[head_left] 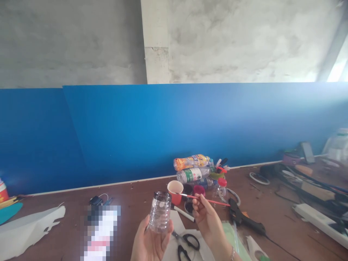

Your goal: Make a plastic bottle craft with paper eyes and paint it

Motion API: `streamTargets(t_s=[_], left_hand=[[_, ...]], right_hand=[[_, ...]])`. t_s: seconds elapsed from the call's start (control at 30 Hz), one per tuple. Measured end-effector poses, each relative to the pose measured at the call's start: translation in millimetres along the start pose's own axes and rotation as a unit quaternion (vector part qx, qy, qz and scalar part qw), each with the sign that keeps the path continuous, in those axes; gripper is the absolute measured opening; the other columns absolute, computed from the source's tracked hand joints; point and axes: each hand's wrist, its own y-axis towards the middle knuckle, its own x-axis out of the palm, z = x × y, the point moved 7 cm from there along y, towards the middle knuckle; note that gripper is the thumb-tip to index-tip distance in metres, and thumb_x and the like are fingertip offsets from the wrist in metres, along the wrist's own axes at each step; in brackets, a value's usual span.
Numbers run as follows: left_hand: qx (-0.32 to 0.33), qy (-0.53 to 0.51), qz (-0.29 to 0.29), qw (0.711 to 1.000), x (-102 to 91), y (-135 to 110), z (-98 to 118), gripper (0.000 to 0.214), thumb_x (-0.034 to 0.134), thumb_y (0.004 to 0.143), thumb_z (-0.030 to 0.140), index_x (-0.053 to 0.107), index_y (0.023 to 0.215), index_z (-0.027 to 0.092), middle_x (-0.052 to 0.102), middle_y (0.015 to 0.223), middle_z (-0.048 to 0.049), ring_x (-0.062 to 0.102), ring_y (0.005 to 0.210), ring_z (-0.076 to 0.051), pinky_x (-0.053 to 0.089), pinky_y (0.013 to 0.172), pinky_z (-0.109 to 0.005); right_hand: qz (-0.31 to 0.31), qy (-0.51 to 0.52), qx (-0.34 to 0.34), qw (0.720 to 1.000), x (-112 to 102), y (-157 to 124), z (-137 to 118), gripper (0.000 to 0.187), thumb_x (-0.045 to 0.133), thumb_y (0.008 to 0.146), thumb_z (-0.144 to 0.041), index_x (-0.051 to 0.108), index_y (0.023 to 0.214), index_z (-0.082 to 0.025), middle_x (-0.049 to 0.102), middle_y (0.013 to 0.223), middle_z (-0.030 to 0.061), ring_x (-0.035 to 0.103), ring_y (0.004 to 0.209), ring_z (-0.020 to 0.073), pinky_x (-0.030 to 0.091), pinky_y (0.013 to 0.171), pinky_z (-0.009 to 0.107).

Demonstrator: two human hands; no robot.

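My left hand is wrapped round the lower part of a clear, ribbed plastic bottle piece, held upright with its dark open top upward. My right hand pinches a thin red-handled paintbrush, which lies almost level with its tip pointing left toward a red paper cup. The brush tip is a short way right of the bottle piece and does not touch it. Black-handled scissors lie on white paper just below both hands.
Several plastic bottles lie stacked by the blue wall, with small paint pots and a white marker near the cup. A black glue gun lies to the right. Cables and a power strip fill the far right; white paper scraps lie left.
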Motion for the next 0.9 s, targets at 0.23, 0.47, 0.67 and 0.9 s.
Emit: streamTargets(t_s=[0.23,0.47,0.67,0.9], left_hand=[[-0.045,-0.003,-0.005,0.999,0.5,1,-4,0.047,0.046,0.088,0.042,0.068,0.104,0.004,0.074,0.098,-0.0154,0.070,0.085,-0.018,0.051,0.078,-0.022],[-0.027,-0.007,0.017,0.999,7.1,2,-8,0.040,0.053,0.083,0.040,0.071,0.099,0.008,0.074,0.096,-0.0138,0.069,0.088,-0.020,0.049,0.085,-0.026],[-0.009,0.000,0.051,0.999,3.7,3,-5,0.039,0.050,0.085,0.039,0.072,0.098,0.009,0.074,0.096,-0.0133,0.069,0.088,-0.021,0.049,0.086,-0.029],[0.005,0.002,0.038,0.999,1.6,4,-3,0.042,0.046,0.088,0.038,0.071,0.100,0.007,0.074,0.099,-0.0136,0.068,0.092,-0.022,0.047,0.090,-0.030]], right_hand=[[0.019,-0.005,0.014,1.000,7,-9,9,0.021,0.081,0.065,-0.027,0.064,0.070,-0.016,0.061,0.059,-0.0013,0.054,0.051,0.0076,0.046,0.045,0.015],[0.009,-0.069,0.019,0.997,15,-21,13,0.031,0.081,0.062,-0.039,0.068,0.073,-0.014,0.061,0.058,-0.0008,0.049,0.049,0.0065,0.039,0.041,0.014],[0.014,-0.109,-0.028,0.994,15,-24,7,0.034,0.081,0.060,-0.043,0.072,0.078,-0.015,0.064,0.063,-0.0002,0.052,0.055,0.0087,0.043,0.050,0.017],[0.045,-0.122,-0.047,0.990,9,-23,5,0.034,0.080,0.060,-0.044,0.072,0.079,-0.016,0.067,0.066,0.0005,0.053,0.055,0.0089,0.044,0.051,0.019]])
